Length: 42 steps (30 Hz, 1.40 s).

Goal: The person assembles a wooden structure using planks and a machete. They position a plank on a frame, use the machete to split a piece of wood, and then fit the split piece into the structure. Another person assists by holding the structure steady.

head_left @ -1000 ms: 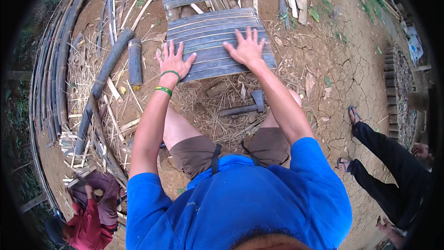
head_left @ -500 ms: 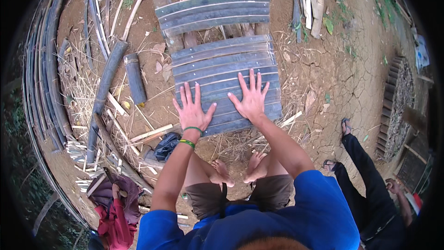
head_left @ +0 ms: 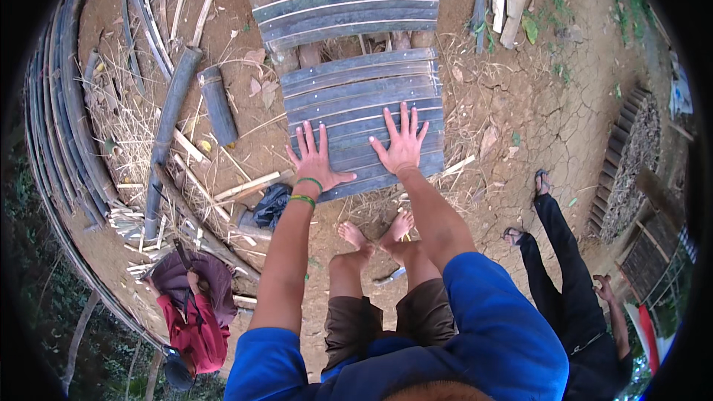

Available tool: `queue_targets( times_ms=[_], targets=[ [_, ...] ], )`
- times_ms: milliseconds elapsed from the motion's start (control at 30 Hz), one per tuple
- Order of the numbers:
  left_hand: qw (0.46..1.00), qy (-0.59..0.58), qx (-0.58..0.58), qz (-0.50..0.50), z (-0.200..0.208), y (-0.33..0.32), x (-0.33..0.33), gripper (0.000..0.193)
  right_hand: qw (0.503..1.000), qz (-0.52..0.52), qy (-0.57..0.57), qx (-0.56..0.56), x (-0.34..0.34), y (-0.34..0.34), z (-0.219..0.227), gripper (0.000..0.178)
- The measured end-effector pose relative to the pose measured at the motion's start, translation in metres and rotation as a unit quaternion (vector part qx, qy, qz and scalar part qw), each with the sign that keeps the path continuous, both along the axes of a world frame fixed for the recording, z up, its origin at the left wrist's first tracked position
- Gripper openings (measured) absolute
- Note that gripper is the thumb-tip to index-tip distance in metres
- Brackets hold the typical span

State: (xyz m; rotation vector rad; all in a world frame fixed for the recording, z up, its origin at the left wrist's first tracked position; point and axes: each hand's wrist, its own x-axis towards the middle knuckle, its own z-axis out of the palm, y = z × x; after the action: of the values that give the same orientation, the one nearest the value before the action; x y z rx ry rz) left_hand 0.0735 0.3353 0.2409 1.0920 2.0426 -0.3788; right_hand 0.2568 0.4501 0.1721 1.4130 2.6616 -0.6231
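A bench-like panel of dark bamboo slats (head_left: 356, 96), dotted with pale nail heads, lies in front of me. Beyond a gap, a narrower band of the same slats (head_left: 349, 16) crosses the wooden poles underneath. My left hand (head_left: 315, 160) rests palm down on the panel's near left part, fingers spread and thumb pointing right. Flat on the near right part is my right hand (head_left: 402, 147), its fingers also spread. Neither hand holds anything. The palms hide parts of the slats beneath them.
On the left lie long bamboo poles (head_left: 74, 104), a short bamboo piece (head_left: 217, 108), split strips and a black plastic bag (head_left: 273, 205). A person in red (head_left: 197, 327) sits lower left; another in black trousers (head_left: 568, 252) stands right. A blade-like object (head_left: 389, 276) lies by my feet.
My body has shifted back, and more of my legs and the ground between them shows. Both palms stay on the slats, the left thumb now stretched further sideways.
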Motion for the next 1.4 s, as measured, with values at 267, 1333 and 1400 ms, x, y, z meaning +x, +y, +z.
queue_targets(
  times_ms=[267, 1333, 1400],
  targets=[
    [0.992, -0.074, -0.099, -0.011, 0.0, 0.007, -0.014, 0.154, 1.0, -0.002, -0.005, -0.013, 0.0, -0.004, -0.003, 0.077],
    [0.896, 0.093, 0.435, -0.004, 0.003, -0.117, 0.056, 0.088, 0.993, 0.053, 0.057, -0.093, 0.036, 0.016, -0.001, 0.077],
    [0.912, 0.145, 0.365, -0.115, -0.013, -0.109, 0.057, 0.102, 0.904, 0.013, 0.291, -0.312, 0.049, 0.082, -0.01, 0.072]
  ],
)
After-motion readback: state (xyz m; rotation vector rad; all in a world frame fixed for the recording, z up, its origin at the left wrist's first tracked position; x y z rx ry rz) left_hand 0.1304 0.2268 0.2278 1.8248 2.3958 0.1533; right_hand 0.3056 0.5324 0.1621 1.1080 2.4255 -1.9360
